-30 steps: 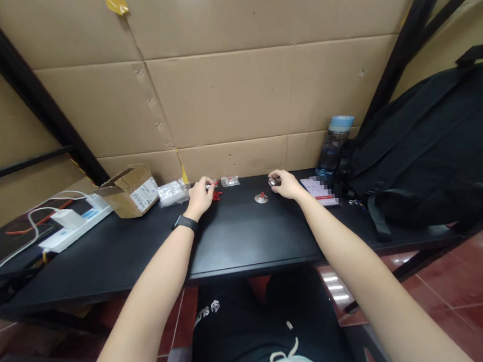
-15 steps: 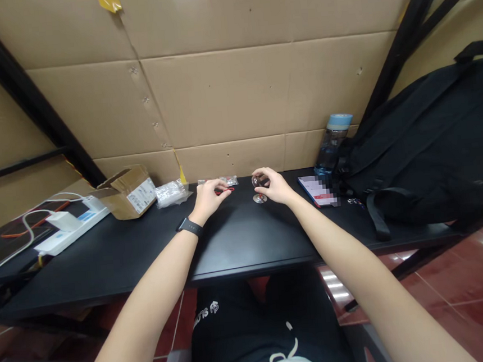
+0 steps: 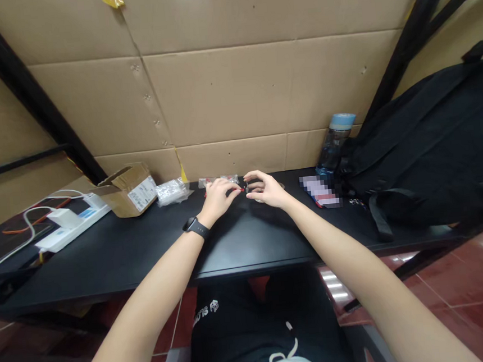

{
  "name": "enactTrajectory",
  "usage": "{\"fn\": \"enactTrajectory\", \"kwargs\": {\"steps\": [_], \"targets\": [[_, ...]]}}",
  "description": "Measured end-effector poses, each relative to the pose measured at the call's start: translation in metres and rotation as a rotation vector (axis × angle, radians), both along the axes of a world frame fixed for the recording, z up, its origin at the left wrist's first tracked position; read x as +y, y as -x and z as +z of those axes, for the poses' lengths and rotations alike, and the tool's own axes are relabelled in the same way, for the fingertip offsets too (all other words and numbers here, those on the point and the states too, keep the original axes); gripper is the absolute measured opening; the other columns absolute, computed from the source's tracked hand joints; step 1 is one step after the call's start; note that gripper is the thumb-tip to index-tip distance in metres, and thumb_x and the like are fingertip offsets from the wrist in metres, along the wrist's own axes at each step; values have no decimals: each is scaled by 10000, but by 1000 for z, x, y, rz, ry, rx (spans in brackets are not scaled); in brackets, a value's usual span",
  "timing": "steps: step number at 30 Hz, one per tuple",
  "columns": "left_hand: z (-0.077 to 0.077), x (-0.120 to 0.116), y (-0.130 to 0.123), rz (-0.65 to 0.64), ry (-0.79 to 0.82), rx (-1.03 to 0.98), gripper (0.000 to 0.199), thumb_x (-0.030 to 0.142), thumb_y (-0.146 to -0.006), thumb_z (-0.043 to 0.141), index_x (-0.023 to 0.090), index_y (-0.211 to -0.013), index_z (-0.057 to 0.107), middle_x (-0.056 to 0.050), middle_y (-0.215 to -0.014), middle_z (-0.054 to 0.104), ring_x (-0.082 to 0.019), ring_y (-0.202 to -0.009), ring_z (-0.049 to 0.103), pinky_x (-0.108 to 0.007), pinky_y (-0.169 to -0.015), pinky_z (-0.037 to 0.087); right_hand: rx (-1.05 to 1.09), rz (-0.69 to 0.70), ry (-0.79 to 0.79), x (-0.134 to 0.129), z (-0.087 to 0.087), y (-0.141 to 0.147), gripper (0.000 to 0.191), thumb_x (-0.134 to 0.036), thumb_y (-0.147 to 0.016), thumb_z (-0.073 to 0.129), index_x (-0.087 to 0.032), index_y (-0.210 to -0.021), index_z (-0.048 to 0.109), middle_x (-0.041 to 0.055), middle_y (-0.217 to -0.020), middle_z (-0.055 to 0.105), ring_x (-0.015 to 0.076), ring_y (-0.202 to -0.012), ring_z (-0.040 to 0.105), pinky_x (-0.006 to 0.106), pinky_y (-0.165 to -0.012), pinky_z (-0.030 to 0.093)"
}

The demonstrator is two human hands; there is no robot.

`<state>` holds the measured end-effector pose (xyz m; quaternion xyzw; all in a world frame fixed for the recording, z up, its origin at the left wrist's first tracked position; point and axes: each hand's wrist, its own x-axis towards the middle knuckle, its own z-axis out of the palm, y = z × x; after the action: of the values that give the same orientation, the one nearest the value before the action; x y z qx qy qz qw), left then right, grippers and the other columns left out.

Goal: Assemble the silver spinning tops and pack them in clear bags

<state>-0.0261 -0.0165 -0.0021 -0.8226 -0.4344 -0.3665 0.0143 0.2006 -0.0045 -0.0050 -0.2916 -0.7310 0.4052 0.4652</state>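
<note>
Suction cup (image 3: 247,187), small and clear, is near the middle of the frame, upright on its edge between the fingers and thumb of the right hand (image 3: 270,192), which grips it by the rim. Just left of it, the left hand (image 3: 220,198) pinches a small red hook (image 3: 241,189) between thumb and fingertips, its tip pointing at the cup. The two are very close; whether they touch is too small to tell. Both hands are above the black table (image 3: 247,242), and a black watch (image 3: 195,226) is on the left wrist.

Beyond the left hand, small plastic packets (image 3: 230,178) lie near the cardboard wall (image 3: 225,92). Further left are a crumpled clear plastic wrap (image 3: 173,192) and, just beside it, an open cardboard box (image 3: 132,191) with a white label. A white power strip (image 3: 70,229) lies at the left of the frame, with white plugs (image 3: 64,218) and cables on it.

Right of the right hand, a phone (image 3: 319,190) lies flat, its screen partly blurred out. Behind it, a bottle (image 3: 335,146) with a blue lid leans beside a large black backpack (image 3: 428,142) at the right of the frame.
</note>
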Motion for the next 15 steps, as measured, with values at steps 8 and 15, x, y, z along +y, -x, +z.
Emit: {"fn": "enactTrajectory", "kwargs": {"steps": [8,15], "targets": [[-2,-4,-5,17,-110,37,176,404,-994,646,287,-977,776,-61,-1189,659,-271,-1195,539,-436,-982,377,102,96,65,-3,-1,2,633,-298,-668,924,-268,-1211,599,67,-1285,636,198,-999,721,478,-1032,571],[-1,-7,-6,9,-135,83,176,385,-1005,625,279,-999,765,-68,-1216,642,-271,-1198,530,-440,-969,380,68,135,73,-4,0,1,631,-304,-675,927,-274,-1212,598,65,-1293,630,206,-1015,720,477,-1017,582]]}}
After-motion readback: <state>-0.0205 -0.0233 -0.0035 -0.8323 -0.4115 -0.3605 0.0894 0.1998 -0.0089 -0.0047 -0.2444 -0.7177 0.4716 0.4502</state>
